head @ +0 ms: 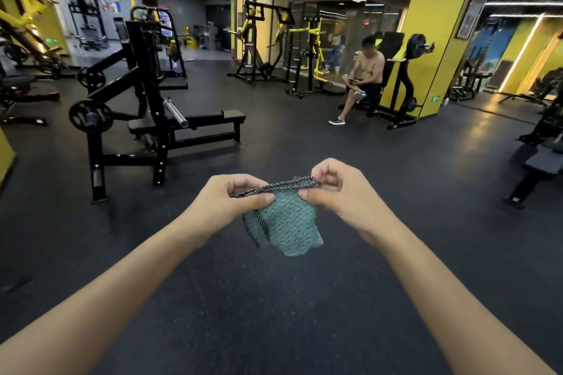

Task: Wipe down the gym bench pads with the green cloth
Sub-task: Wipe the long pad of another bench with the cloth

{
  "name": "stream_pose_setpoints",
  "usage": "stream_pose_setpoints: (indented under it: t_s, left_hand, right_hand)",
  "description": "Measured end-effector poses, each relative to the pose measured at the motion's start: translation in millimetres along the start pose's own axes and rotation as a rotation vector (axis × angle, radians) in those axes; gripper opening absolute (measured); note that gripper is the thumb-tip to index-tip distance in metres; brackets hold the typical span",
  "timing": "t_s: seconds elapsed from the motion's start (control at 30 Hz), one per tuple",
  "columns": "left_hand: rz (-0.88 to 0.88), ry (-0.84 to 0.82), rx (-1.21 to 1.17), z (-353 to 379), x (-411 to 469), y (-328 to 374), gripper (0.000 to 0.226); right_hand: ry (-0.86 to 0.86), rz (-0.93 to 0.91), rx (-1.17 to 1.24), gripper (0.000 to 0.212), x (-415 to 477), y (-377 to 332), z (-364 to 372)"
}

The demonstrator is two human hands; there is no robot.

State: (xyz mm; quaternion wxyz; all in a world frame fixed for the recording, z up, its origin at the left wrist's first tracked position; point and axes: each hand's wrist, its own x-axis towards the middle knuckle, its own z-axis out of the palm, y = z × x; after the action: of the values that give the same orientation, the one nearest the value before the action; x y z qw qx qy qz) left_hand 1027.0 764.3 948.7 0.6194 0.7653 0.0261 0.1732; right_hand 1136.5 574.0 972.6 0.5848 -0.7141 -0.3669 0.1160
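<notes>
The left hand (234,201) and the right hand (338,189) are raised side by side over the dark speckled rubber floor (274,298), and between them hangs the green waffle-weave cloth (289,222). Each hand pinches its top edge between thumb and curled fingers, the left at one corner and the right at the other, so the cloth droops free below, touching nothing else. A black-and-white speckled cord (274,187) runs along that top edge from pinch to pinch, and a loop of it dangles down the cloth's left side. The cloth may be a drawstring pouch rather than a flat rag (its folds hide any opening).

The black padded flat bench (210,117) stands well apart from the hands, ahead and to the left. It is joined to a black plate-loaded machine (143,70) with a black weight plate (90,116) on its near side. A chrome bar sleeve (175,113) crosses in front of the bench pad and hides part of it. At the right edge a second dark padded bench (545,161) is cut off by the frame. Farther back a seated person (365,70) sits on a machine beside a yellow pillar (438,24) — the equipment beyond is blurred and hard to tell apart.
</notes>
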Motion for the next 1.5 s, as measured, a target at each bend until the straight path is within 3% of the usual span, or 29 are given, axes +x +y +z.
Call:
stream_pose_setpoints:
  t_s: [0.17,0.27,0.4,0.53,0.7,1.0,1.2,1.5]
  left_hand:
    - [-0.035,0.046,-0.103,11.7,58.0,-25.4,0.019]
    - [-0.031,0.054,-0.080,11.6,100.7,-41.8,0.005]
    - [-0.007,0.043,-0.007,-0.6,170.5,-64.3,0.008]
    - [0.024,0.085,0.046,-26.4,253.8,-77.5,0.011]
    - [0.062,0.117,0.126,-58.0,352.3,-82.2,0.012]
    - [0.021,0.142,0.132,-74.0,500.8,-116.6,0.009]
    - [0.034,0.192,0.149,-75.4,614.2,-135.0,0.008]
    - [0.015,0.306,0.132,-73.2,767.7,-157.8,0.017]
  right_hand:
    - [-0.038,-0.014,0.045,0.023,62.6,29.9,-18.8]
    - [-0.042,-0.007,0.012,0.022,103.5,54.6,-27.1]
    - [-0.143,0.065,-0.019,0.030,168.5,80.6,-42.7]
    - [-0.240,0.129,-0.035,0.024,247.4,97.7,-62.0]
    - [-0.240,0.076,-0.124,0.011,345.7,109.7,-84.9]
    - [-0.179,0.069,-0.054,0.010,503.6,180.1,-113.3]
    - [-0.117,-0.070,-0.081,0.014,623.8,229.1,-151.6]
    - [-0.398,0.002,0.185,0.010,766.5,258.1,-199.5]
